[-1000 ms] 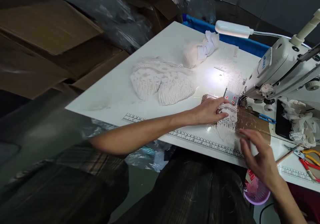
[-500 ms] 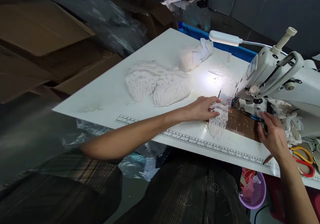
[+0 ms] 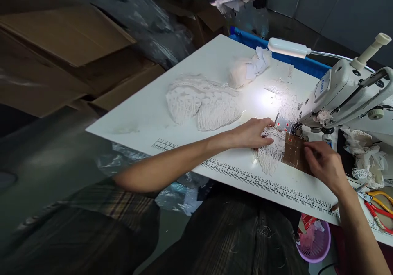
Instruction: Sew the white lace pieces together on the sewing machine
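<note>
A person sits at a white tabletop [image 3: 196, 115] with a printed ruler along its near edge, seen from a head camera looking down.

The left hand [image 3: 253, 133] lies flat, fingers spread and pressing down on a small piece of white crochet lace [image 3: 272, 154], not gripping it. The lace lies just at 7 o'clock of the needle area of a white industrial sewing machine [image 3: 346, 94], its top edge touching a small metal guide plate with red marks [image 3: 284, 124]. The lower part of the lace fans out toward the ruler.

The right hand [image 3: 324, 164] rests at 3 o'clock of the lace, fingers curled over a brown patch on the tabletop [image 3: 293, 154]; whether it pinches anything cannot be told.

At 10 o'clock of the lace, well apart, lies a heap of white crochet pieces [image 3: 204, 103]. At 12 o'clock, farther back, sits a pale bundle with white fabric tabs [image 3: 248, 68], under a white gooseneck lamp [image 3: 287, 47].

At 3 o'clock, at the tabletop's right edge, lie scissors with orange and red handles [image 3: 379, 207] and a tangle of white lace trim [image 3: 365, 160]. A purple plastic basket [image 3: 316, 240] hangs below the tabletop edge.
</note>
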Demonstrator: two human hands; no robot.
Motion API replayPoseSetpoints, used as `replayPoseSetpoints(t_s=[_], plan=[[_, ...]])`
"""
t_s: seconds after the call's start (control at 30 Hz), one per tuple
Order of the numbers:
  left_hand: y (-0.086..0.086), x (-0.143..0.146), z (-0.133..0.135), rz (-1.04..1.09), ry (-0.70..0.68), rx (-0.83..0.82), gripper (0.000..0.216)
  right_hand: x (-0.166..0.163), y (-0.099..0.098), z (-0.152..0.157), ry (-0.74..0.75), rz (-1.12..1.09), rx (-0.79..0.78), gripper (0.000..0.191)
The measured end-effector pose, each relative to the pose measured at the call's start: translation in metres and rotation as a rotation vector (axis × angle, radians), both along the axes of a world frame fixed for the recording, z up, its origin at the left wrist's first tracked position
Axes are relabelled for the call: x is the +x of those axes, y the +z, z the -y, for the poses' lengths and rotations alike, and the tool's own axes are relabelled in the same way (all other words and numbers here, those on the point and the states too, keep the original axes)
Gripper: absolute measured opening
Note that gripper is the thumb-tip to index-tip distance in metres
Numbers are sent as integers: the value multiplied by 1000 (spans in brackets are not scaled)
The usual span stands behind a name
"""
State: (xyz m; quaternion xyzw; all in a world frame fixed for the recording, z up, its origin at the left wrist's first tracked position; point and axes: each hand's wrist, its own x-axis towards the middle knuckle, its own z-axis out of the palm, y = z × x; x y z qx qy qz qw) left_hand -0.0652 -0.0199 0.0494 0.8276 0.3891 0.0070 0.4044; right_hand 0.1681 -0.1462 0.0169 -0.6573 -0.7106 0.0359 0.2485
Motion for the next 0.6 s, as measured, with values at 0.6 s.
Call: replayPoseSetpoints(t_s=[0.6], plan=[[-9,0,0,28,90,8,61,-20,-20,-15,231,40,100,34]])
